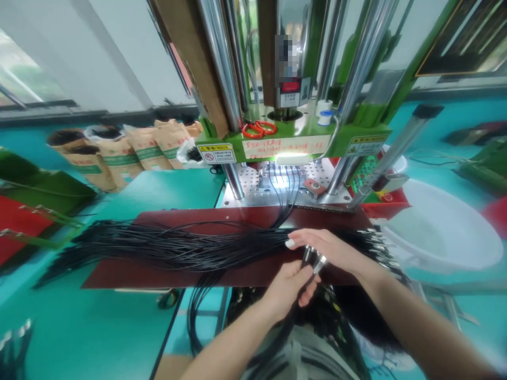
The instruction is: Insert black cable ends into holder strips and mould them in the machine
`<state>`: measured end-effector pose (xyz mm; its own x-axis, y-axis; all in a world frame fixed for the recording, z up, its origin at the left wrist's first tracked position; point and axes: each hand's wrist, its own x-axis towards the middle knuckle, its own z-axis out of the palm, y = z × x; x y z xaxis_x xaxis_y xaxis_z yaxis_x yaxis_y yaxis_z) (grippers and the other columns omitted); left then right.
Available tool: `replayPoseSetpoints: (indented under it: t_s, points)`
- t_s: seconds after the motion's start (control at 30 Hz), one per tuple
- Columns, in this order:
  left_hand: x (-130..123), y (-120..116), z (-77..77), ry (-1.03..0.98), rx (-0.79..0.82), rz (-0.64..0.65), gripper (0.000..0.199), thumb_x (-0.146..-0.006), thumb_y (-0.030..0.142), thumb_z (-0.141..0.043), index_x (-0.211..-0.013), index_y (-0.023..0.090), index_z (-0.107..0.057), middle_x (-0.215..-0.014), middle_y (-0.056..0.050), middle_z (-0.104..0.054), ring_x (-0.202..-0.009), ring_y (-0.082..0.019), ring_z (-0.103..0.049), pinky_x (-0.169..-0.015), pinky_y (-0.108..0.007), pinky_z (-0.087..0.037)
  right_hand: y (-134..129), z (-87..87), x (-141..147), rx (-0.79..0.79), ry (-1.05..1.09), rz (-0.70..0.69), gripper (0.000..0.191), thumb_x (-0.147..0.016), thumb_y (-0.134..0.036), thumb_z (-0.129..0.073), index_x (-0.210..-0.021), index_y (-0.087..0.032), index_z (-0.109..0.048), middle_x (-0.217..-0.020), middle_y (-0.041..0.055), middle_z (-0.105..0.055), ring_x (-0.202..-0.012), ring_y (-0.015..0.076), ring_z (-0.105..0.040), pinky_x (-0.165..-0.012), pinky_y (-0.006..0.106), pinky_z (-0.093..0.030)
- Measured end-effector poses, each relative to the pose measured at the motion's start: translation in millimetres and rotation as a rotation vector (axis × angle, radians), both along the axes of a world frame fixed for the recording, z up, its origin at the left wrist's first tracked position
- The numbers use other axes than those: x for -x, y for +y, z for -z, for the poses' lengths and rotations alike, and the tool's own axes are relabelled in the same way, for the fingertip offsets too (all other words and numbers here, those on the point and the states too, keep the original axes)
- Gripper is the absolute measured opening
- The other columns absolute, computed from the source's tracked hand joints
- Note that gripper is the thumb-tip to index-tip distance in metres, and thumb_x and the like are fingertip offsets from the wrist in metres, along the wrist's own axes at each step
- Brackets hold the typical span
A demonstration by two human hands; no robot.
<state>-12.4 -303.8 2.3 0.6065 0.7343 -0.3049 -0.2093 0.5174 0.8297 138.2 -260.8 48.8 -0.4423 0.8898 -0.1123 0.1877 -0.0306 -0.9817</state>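
Observation:
My left hand [291, 285] is closed around a bundle of black cables, their silvery metal connector ends [316, 258] pointing up out of the fist. Over these ends lies my right hand [327, 247], its fingers stretched out to the left and the palm against or just above the metal tips; exact contact is hidden. Behind both hands a thick bunch of black cables [170, 245] runs across a dark red board [130, 277], with metal connectors [384, 245] at its right end. Several thin cables [283, 195] run from the machine's lit work area down to the board.
A green press machine [237, 145] with steel columns stands ahead, red-handled scissors [259, 129] on its crossbar. To the right are a red bin [390, 206] and a large white tub [447, 227]. Paper sacks [146, 148] stand behind the left green table [170, 184].

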Motion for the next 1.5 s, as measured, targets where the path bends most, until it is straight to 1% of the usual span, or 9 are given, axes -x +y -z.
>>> replayPoseSetpoints:
  t_s: [0.3,0.57,0.77,1.0,1.1,1.17,1.23,1.37,1.5]
  points:
    - [-6.2,6.1,-9.8,-0.116,0.208,0.104,0.036,-0.06,0.037,-0.074,-0.07,0.013,-0.048,-0.05,0.004,-0.046,-0.04,-0.005,-0.039,-0.038,-0.019,-0.025,-6.7,0.9,2.3,0.007,-0.081,-0.06,0.043,-0.088,-0.045,-0.043,-0.12,-0.018,-0.054,-0.114,0.0097,-0.063,-0.106,0.0229,-0.057,-0.097,0.043,-0.039]
    - [-12.1,10.4,-1.7,-0.069,-0.024,0.135,0.038,-0.078,0.05,-0.053,-0.087,0.015,-0.047,-0.052,0.002,-0.054,-0.038,-0.008,-0.045,-0.037,-0.019,-0.032,2.6,-7.0,-12.0,0.005,-0.079,-0.323,0.059,-0.088,-0.052,-0.039,-0.136,-0.019,-0.037,-0.135,0.0112,-0.045,-0.124,0.0224,-0.042,-0.102,0.042,-0.033]
    - [-14.3,15.6,-7.9,-0.084,0.093,0.164,0.039,-0.073,0.052,-0.058,-0.082,0.017,-0.045,-0.045,0.01,-0.034,-0.034,-0.002,-0.024,-0.035,-0.016,-0.015,14.8,-13.7,1.2,-0.136,-0.193,-0.334,0.049,-0.09,-0.047,-0.036,-0.128,-0.018,-0.049,-0.132,0.0092,-0.049,-0.119,0.0211,-0.047,-0.101,0.039,-0.034]
    - [-17.4,21.1,-11.2,-0.039,0.103,0.045,0.039,-0.068,0.049,-0.064,-0.069,0.011,-0.053,-0.048,0.006,-0.037,-0.039,-0.002,-0.028,-0.039,-0.019,-0.015,15.1,-17.1,6.3,-0.186,-0.28,-0.412,0.049,-0.089,-0.043,-0.041,-0.13,-0.017,-0.047,-0.132,0.0081,-0.049,-0.117,0.0198,-0.049,-0.098,0.033,-0.038]
    - [-10.0,25.1,-15.9,-0.098,0.07,-0.035,0.035,-0.069,0.043,-0.066,-0.073,0.011,-0.053,-0.055,0.004,-0.043,-0.043,-0.003,-0.034,-0.04,-0.018,-0.021,34.8,-13.9,-16.0,-0.268,-0.494,-0.202,0.048,-0.092,-0.042,-0.03,-0.131,-0.018,-0.045,-0.126,0.0085,-0.055,-0.116,0.0191,-0.05,-0.097,0.032,-0.039]
    - [-2.4,27.4,-17.4,-0.126,0.018,-0.106,0.033,-0.071,0.041,-0.065,-0.074,0.012,-0.051,-0.062,0.001,-0.048,-0.048,-0.005,-0.042,-0.044,-0.019,-0.031,50.3,-5.2,-37.3,-0.348,-0.923,0.052,0.041,-0.093,-0.034,-0.03,-0.123,-0.017,-0.052,-0.116,0.0107,-0.061,-0.113,0.0217,-0.051,-0.095,0.035,-0.039]
    - [4.9,27.9,-15.5,-0.134,-0.049,-0.169,0.031,-0.075,0.043,-0.06,-0.077,0.014,-0.049,-0.062,0.002,-0.05,-0.048,-0.006,-0.045,-0.047,-0.021,-0.036,61.9,8.1,-57.6,-0.358,-1.282,0.179,0.033,-0.087,-0.02,-0.038,-0.112,-0.011,-0.058,-0.107,0.0172,-0.063,-0.106,0.0282,-0.055,-0.09,0.04,-0.04]
    - [12.4,25.2,-5.6,-0.126,-0.045,-0.191,0.032,-0.078,0.047,-0.056,-0.084,0.018,-0.045,-0.046,0.01,-0.037,-0.034,-0.002,-0.024,-0.036,-0.016,-0.02,68.9,29.5,-80.4,-0.352,-1.417,0.185,0.032,-0.074,0.0,-0.04,-0.101,-0.003,-0.057,-0.104,0.0254,-0.059,-0.101,0.0351,-0.055,-0.082,0.045,-0.04]
    - [15.7,25.3,-0.7,-0.08,0.036,-0.23,0.036,-0.069,0.047,-0.065,-0.075,0.017,-0.045,-0.041,0.012,-0.029,-0.034,-0.002,-0.017,-0.033,-0.016,-0.012,67.5,20.6,-83.4,-0.295,-1.373,0.112,0.019,-0.075,-0.013,-0.048,-0.091,-0.011,-0.057,-0.104,0.018,-0.06,-0.095,0.0307,-0.058,-0.073,0.036,-0.044]
